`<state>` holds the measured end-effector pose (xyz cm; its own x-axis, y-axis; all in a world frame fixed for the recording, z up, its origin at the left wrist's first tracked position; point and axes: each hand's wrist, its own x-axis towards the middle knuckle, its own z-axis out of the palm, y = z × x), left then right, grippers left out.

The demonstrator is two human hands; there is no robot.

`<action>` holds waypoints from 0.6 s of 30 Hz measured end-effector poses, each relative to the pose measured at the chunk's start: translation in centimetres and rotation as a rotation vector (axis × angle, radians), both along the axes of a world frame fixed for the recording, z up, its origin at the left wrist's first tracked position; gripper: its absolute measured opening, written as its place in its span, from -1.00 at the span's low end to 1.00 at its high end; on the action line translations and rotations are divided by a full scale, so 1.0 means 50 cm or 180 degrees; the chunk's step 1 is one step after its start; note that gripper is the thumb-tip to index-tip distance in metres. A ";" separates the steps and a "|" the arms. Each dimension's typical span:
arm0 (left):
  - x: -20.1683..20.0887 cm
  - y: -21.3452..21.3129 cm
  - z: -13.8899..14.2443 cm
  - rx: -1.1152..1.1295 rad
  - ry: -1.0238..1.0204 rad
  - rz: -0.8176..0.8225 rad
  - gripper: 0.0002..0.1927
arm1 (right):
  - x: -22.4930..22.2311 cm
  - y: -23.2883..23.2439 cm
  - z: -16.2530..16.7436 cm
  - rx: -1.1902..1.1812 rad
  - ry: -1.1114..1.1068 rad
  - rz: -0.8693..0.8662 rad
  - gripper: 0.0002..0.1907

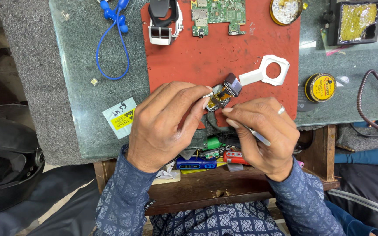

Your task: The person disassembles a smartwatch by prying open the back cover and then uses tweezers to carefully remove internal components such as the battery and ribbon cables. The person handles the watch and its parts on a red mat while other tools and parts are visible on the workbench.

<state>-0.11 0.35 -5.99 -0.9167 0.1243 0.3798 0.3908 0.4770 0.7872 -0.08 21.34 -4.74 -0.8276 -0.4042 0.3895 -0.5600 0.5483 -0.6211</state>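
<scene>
Red mat [224, 57] on grey stone bench [88, 87], both hands [167, 122] pinching an opened smartwatch [224, 92].

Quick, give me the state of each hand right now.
Left hand: closed, pinching the opened smartwatch body.
Right hand: closed on a thin metal tool, fingertips at the watch.

1. The left hand [167, 124] is curled, its thumb and forefinger pinched together at the tips.
2. The right hand [265, 133] sits just right of it, fingers bent, forefinger stretched toward the left hand's fingertips.
3. Both forearms angle inward from the near edge.
</scene>
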 end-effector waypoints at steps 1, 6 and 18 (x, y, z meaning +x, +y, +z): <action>0.002 0.001 0.001 -0.0011 0.0023 -0.0004 -0.80 | 0.002 0.000 0.000 0.0007 0.0019 -0.0003 -0.76; 0.010 0.003 0.005 -0.0113 0.0131 -0.0017 -0.79 | 0.004 -0.001 -0.001 0.0014 0.0093 -0.0001 -0.75; 0.025 0.008 0.008 -0.0116 0.0011 0.0085 -0.80 | 0.009 0.003 -0.002 0.0081 0.0138 -0.0001 -0.74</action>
